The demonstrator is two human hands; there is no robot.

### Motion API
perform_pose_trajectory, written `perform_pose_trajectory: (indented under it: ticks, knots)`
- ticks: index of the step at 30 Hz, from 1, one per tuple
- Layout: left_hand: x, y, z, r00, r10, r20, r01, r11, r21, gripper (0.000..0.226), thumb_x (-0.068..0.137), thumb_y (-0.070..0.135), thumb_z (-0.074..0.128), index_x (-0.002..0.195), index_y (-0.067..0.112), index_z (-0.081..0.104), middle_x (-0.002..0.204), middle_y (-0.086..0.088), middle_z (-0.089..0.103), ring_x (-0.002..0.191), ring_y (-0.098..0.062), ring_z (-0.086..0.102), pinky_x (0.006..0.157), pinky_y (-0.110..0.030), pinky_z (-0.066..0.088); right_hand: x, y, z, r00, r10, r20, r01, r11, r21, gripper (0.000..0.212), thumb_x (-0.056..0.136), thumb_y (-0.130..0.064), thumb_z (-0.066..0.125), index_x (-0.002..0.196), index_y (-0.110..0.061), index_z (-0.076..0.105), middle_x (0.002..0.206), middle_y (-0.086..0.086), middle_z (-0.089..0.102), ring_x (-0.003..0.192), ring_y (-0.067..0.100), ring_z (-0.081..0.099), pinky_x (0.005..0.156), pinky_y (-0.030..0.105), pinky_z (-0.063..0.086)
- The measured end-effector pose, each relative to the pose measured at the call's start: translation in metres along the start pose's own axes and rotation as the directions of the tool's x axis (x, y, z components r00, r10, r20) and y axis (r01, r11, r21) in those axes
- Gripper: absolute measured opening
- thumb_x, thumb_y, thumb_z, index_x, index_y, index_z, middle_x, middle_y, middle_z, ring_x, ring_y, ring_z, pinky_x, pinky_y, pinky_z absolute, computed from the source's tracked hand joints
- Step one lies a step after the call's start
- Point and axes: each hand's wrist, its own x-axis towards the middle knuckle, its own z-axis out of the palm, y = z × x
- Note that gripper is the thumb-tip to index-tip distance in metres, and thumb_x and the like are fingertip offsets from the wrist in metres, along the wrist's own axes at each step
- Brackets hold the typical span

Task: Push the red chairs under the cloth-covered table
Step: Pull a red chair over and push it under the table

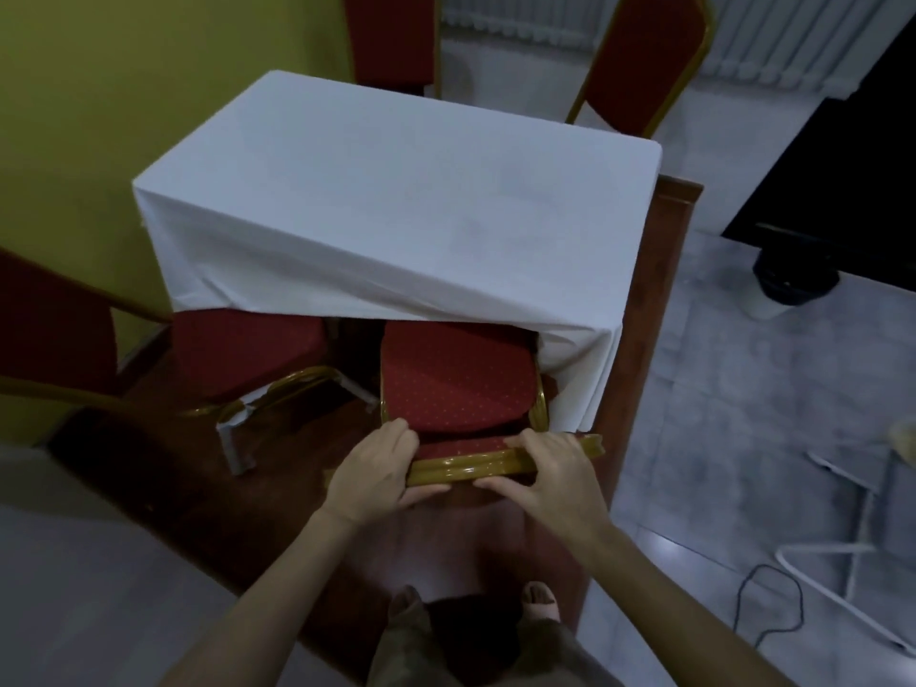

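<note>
Both hands — left (374, 468), right (550, 476) — grip the red chair's (456, 384) gold backrest (seat partly beneath the tablecloth (396, 200)).

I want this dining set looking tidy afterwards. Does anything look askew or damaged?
Yes. The red chair on the left sits angled to the cloth-covered table, and its gold legs have grey wrapping that looks torn. The white cloth is bunched up over the seat of the chair being held.
</note>
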Motion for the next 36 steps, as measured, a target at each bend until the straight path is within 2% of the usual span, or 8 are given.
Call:
perform_pose_trajectory:
  ticks: [8, 13, 16, 19, 23, 27, 31, 36]
  knots:
    - [0.011, -0.111, -0.013, 0.977, 0.199, 0.070, -0.201, 0.979, 0.025, 0.053, 0.090, 0.067, 0.037, 0.084, 0.015, 0.046, 0.078, -0.002, 0.053, 0.068, -0.018, 0.049, 0.063, -0.029, 0.041, 0.037, -0.059, 0.050, 0.999, 0.040, -0.015, -0.041, 0.998, -0.046, 0.043, 0.080, -0.060, 0.054, 0.094, -0.020, 0.060, 0.085, -0.010, 0.064, 0.082, 0.006, 0.058, 0.080, 0.018, 0.040]
    - [0.039, -0.186, -0.029, 0.942, 0.279, 0.186, -0.297, 0.952, 0.078, 0.059, 0.090, 0.070, 0.030, 0.084, 0.016, 0.054, 0.079, 0.000, 0.055, 0.067, -0.017, 0.051, 0.059, -0.029, 0.043, 0.088, -0.090, 0.080, 0.999, 0.046, 0.027, -0.044, 0.996, -0.079, 0.034, 0.085, -0.050, 0.053, 0.095, -0.017, 0.057, 0.085, -0.004, 0.062, 0.079, 0.014, 0.056, 0.076, 0.028, 0.045]
    - [0.049, -0.203, -0.041, 0.957, 0.204, 0.206, -0.238, 0.959, 0.156, 0.064, 0.090, 0.071, 0.021, 0.086, 0.017, 0.055, 0.081, 0.001, 0.055, 0.068, -0.018, 0.053, 0.059, -0.030, 0.045, 0.115, -0.094, 0.093, 1.000, -0.006, -0.001, 0.005, 0.983, -0.185, 0.035, 0.085, -0.051, 0.049, 0.089, -0.016, 0.053, 0.079, -0.002, 0.058, 0.070, 0.014, 0.053, 0.063, 0.026, 0.045]
    - [0.042, -0.196, -0.039, 0.990, 0.016, 0.140, -0.027, 0.996, 0.082, 0.066, 0.091, 0.070, 0.022, 0.089, 0.015, 0.059, 0.080, 0.000, 0.056, 0.069, -0.018, 0.054, 0.057, -0.030, 0.046, 0.126, -0.086, 0.100, 0.999, -0.026, -0.035, 0.013, 0.947, -0.322, 0.040, 0.086, -0.056, 0.044, 0.082, -0.017, 0.047, 0.067, -0.004, 0.055, 0.057, 0.013, 0.051, 0.051, 0.022, 0.039]
    - [0.028, -0.185, -0.022, 0.986, -0.135, 0.097, 0.142, 0.988, -0.061, 0.058, 0.093, 0.064, 0.032, 0.098, 0.013, 0.060, 0.088, -0.001, 0.058, 0.081, -0.019, 0.053, 0.076, -0.031, 0.043, 0.127, -0.073, 0.107, 0.996, -0.077, -0.054, 0.052, 0.929, -0.367, 0.042, 0.089, -0.060, 0.034, 0.084, -0.019, 0.040, 0.065, -0.004, 0.053, 0.053, 0.014, 0.050, 0.048, 0.025, 0.039]
    - [0.039, -0.195, -0.018, 0.982, -0.112, 0.154, 0.132, 0.983, -0.125, 0.055, 0.091, 0.066, 0.031, 0.094, 0.016, 0.054, 0.086, 0.003, 0.053, 0.078, -0.016, 0.051, 0.079, -0.029, 0.036, 0.131, -0.069, 0.110, 0.989, -0.112, -0.092, 0.070, 0.925, -0.374, 0.040, 0.091, -0.057, 0.037, 0.084, -0.018, 0.041, 0.067, -0.001, 0.053, 0.054, 0.017, 0.050, 0.049, 0.029, 0.041]
    - [0.072, -0.215, -0.022, 0.954, -0.071, 0.290, 0.105, 0.989, -0.102, 0.067, 0.084, 0.076, 0.018, 0.099, 0.018, 0.050, 0.091, 0.004, 0.052, 0.084, -0.016, 0.048, 0.081, -0.032, 0.038, 0.159, -0.069, 0.111, 0.994, -0.029, -0.104, -0.018, 0.903, -0.430, 0.040, 0.090, -0.056, 0.035, 0.085, -0.016, 0.042, 0.069, 0.002, 0.054, 0.057, 0.021, 0.051, 0.052, 0.033, 0.041]
    - [0.124, -0.236, -0.021, 0.894, -0.045, 0.447, 0.107, 0.987, -0.116, 0.051, 0.087, 0.066, 0.038, 0.094, 0.017, 0.044, 0.089, 0.002, 0.048, 0.084, -0.018, 0.045, 0.083, -0.035, 0.039, 0.196, -0.061, 0.104, 0.993, 0.111, -0.030, -0.112, 0.874, -0.474, 0.043, 0.088, -0.053, 0.039, 0.083, -0.012, 0.052, 0.071, 0.003, 0.058, 0.059, 0.025, 0.056, 0.054, 0.034, 0.044]
